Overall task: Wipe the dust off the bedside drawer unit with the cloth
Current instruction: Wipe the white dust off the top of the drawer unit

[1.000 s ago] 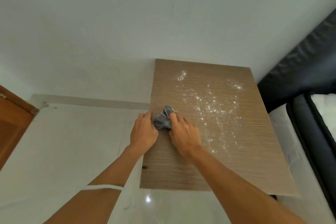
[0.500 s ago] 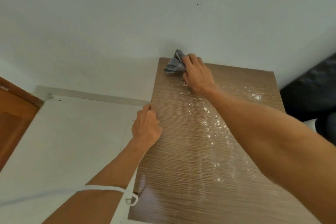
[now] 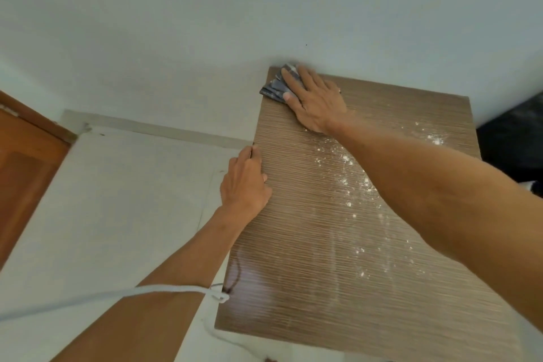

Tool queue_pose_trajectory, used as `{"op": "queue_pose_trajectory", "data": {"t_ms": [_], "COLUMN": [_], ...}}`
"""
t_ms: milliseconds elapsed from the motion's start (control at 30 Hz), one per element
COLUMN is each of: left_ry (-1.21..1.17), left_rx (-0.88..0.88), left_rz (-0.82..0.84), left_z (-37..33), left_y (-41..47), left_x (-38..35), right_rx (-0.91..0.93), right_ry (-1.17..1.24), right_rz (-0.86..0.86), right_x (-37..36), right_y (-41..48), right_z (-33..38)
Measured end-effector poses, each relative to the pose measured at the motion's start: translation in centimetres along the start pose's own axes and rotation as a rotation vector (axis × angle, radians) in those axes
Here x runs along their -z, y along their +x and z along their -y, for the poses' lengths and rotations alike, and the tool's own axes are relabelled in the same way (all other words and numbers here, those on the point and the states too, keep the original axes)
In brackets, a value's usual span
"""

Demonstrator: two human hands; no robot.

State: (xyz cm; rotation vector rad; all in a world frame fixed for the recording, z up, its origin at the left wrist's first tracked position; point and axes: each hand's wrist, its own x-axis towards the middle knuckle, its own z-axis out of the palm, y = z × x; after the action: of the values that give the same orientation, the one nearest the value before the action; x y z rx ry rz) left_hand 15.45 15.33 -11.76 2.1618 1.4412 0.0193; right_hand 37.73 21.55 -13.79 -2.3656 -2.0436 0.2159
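The grey cloth [image 3: 277, 86] lies bunched at the far left corner of the bedside drawer unit [image 3: 308, 258], up against the white wall [image 3: 264, 9]. The right hand [image 3: 316, 103] lies flat on top of it, fingers spread and pressing it down onto the wood-grain top; folds of cloth stick out past the fingertips toward the unit's left edge. The right forearm crosses the top diagonally from the near right corner.

The left hand [image 3: 245, 185] is well apart from the cloth, about midway along the left edge. It holds nothing: fingers together and lightly curled over that edge, thumb resting on the top surface.

White dust [image 3: 349, 182] is scattered over the middle and right part of the top, with another patch toward the far right corner, between the right forearm and the right edge. The strip along the left edge shows none.

A white cord [image 3: 164, 291] crosses over the left forearm. Left of the unit are the pale floor [image 3: 117, 200] and a brown wooden door [image 3: 26, 161].
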Motion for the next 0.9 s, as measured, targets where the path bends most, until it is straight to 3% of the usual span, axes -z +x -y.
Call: {"op": "queue_pose_trajectory", "data": {"t_ms": [233, 567, 900], "left_ry": [-0.211, -0.436, -0.685], "left_rx": [-0.016, 0.131, 0.280], "left_rz": [0.045, 0.059, 0.225], "left_z": [1.0, 4.3, 7.0], "left_y": [-1.0, -6.2, -10.5], "left_x": [0.8, 0.7, 1.3], "right_rx": [0.050, 0.074, 0.033], "right_ry": [-0.003, 0.107, 0.246], "right_rz": [-0.014, -0.058, -0.145], "right_x": [-1.3, -3.0, -5.1], "right_y": [-5.6, -15.9, -26.5], "right_z": [3.3, 10.1, 16.4]}}
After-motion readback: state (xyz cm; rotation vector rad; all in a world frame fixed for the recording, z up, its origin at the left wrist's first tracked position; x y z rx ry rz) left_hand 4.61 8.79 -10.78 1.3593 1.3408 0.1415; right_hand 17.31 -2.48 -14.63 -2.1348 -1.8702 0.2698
